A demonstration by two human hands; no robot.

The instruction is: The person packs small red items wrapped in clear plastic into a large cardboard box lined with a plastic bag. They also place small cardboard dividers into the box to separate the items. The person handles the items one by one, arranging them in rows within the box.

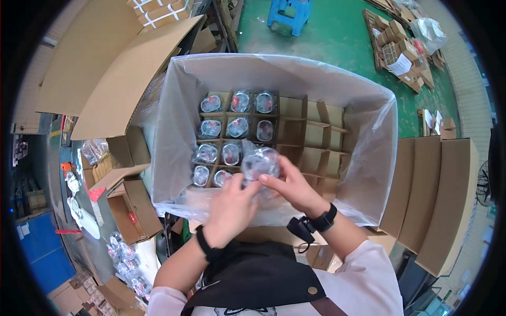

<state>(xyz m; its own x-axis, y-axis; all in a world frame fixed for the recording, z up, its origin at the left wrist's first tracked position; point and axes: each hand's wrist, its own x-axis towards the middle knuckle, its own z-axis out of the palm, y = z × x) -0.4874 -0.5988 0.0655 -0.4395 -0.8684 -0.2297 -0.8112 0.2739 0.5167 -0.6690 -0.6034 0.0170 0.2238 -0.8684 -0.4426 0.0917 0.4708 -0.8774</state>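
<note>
I hold a clear plastic-bagged round item (pixel 260 162) over the gridded cardboard divider (pixel 311 131) in the large plastic-lined carton (pixel 369 158); my left hand (pixel 230 208) and right hand (pixel 292 184) both grasp it; next, I judge, it must be lowered squarely into an empty cell beside the filled cells (pixel 232 126).

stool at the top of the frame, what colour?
Blue: the plastic stool stands on the green floor, clearest in the head view.
</note>
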